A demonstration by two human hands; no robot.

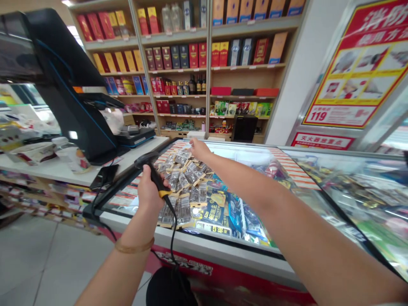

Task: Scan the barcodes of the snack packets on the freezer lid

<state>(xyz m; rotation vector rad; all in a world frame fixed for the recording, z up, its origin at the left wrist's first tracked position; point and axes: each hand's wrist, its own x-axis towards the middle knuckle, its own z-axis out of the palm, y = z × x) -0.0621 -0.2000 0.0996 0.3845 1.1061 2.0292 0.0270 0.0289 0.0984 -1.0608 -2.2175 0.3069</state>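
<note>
My left hand (pixel 148 191) is wrapped round the black and yellow handle of a barcode scanner (pixel 155 175), whose cable hangs down over the front edge of the freezer. My right arm stretches across the freezer top, and my right hand (pixel 200 151) is over the far end of a spread of small clear packets (pixel 183 176). Its fingers look curled together; whatever is between them, if anything, is too small to make out. The packets hold dark contents and have tan card edges. They lie on the glass-topped chest freezer (pixel 137 221).
A black checkout screen (pixel 79 80) stands on the counter to the left, with a phone (pixel 105 176) near the edge. Frozen goods in blue bags (pixel 237 212) show through the glass. Shelves of boxed bottles (pixel 188 55) line the back; a red poster (pixel 360 63) hangs right.
</note>
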